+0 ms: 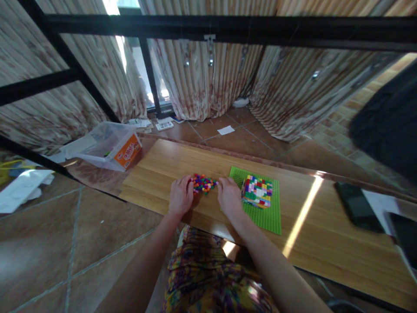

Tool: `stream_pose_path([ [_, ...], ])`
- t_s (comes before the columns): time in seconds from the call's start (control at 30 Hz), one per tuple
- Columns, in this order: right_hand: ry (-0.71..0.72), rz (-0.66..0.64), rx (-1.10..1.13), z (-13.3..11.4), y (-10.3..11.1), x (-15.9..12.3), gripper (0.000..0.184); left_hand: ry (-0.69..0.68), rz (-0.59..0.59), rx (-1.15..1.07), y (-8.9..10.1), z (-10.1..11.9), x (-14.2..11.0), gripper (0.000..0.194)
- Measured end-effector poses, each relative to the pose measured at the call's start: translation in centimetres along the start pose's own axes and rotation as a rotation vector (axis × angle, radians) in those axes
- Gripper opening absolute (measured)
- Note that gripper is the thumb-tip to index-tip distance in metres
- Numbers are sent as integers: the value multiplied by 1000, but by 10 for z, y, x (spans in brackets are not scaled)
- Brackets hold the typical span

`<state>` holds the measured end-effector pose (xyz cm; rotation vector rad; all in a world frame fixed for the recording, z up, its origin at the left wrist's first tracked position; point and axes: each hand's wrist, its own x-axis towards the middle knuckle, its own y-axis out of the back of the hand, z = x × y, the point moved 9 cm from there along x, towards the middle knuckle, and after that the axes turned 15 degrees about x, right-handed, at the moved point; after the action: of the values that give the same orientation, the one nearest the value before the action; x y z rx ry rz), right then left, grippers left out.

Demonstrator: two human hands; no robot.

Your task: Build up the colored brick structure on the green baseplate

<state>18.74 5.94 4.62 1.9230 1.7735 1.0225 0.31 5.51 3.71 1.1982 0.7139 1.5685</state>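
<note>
A small heap of colourful toy bricks [204,184] lies on the wooden table between my two hands. My left hand [181,195] rests at the heap's left edge, fingers curled together against the bricks; whatever they hold is hidden. On the other side, my right hand [230,198] has its fingertips drawn together at the heap's right end, beside a small pinkish brick. What is in that pinch is too small to make out. Just right of this hand, a multicoloured block built of bricks [258,191] stands on a green studded baseplate [275,221].
A clear plastic bin [97,150] with an orange label sits beyond the table's left end. Toward the right of the wooden table [309,256] lie a dark flat device [356,206] and white paper [379,208]. Black metal bars [208,28] cross in front of curtains.
</note>
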Motion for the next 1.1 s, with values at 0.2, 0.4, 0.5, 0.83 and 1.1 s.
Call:
stream_pose_path([
  [0.2, -18, -65, -61, 5, -15, 11, 26, 9, -1, 8, 1, 0, 1, 37],
  [0.4, -34, 0, 207, -16, 20, -15, 22, 3, -8, 5, -1, -3, 2, 41],
  [0.5, -113, 37, 488, -13, 47, -41, 19, -2, -16, 3, -2, -4, 3, 43],
  [0.83, -339, 376, 422, 77, 154, -82, 25, -29, -19, 30, -2, -3, 5, 46],
  [1.1, -205, 314, 24, 63, 153, -59, 28, -40, -10, 51, -2, -2, 6, 43],
])
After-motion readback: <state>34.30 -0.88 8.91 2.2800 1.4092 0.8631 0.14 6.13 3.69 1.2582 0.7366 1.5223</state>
